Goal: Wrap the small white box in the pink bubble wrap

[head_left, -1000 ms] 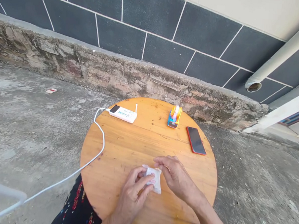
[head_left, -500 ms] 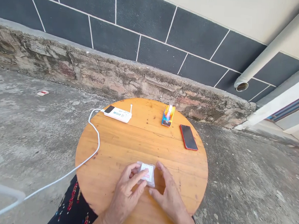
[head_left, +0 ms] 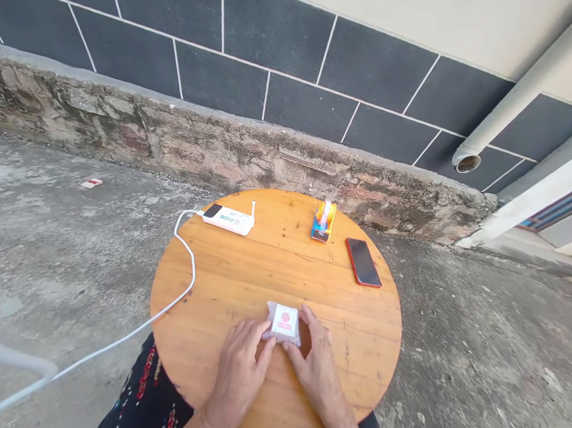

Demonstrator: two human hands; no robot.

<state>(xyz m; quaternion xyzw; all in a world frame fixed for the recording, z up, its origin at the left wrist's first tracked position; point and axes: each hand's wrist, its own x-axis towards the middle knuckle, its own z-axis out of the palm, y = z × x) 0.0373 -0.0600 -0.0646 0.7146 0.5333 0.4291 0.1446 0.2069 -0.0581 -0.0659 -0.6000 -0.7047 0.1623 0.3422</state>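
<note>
A small white square packet (head_left: 285, 321) with a red print, in clear plastic wrap, lies on the round wooden table (head_left: 214, 274) near its front. At the packet's left edge is my left hand (head_left: 244, 360), its thumb and index finger apart with their tips at the wrap. My right hand (head_left: 319, 361) is on the other side, thumb at the lower right corner and index finger along the right edge, the fingers spread. Neither hand is closed round the packet.
A white power bank (head_left: 228, 219) with a white cable (head_left: 193, 266) lies at the back left. At the back right stand a tape dispenser (head_left: 323, 223) and, nearer, a red-edged phone (head_left: 364, 263). A stone-based wall (head_left: 198, 137) runs behind the table.
My left fingers have drawn back off the packet's top to its left edge, uncovering the red print. The packet has shifted slightly away from me. My right hand stays beside it.
</note>
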